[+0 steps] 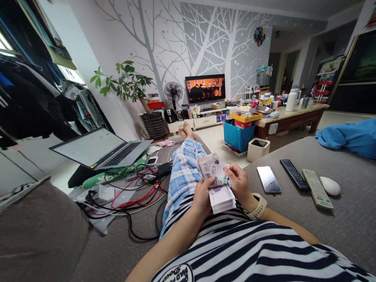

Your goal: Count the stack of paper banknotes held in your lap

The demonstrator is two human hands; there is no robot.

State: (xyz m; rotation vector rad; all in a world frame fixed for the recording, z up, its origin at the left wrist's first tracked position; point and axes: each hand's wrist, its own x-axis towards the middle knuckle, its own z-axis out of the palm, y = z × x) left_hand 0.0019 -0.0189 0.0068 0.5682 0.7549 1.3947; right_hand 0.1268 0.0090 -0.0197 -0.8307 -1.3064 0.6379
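Note:
A stack of banknotes (212, 169) is held over my lap, its upper part fanned toward the far side and its lower ends (222, 199) hanging toward my striped shirt. My left hand (203, 192) grips the notes from the left, thumb across their face. On the other side, my right hand (238, 184) pinches the right edge of the notes between thumb and fingers. A "5" shows on the front note. A pale watch (257, 206) is on my right wrist. Beneath are my legs in blue plaid trousers (185, 168).
A phone (268, 179), a black remote (293, 174), a beige remote (317, 188) and a white rounded object (330, 185) lie on the sofa at right. To the left sit an open laptop (102, 150) and tangled cables (147, 192). A cluttered table (314, 111) stands beyond.

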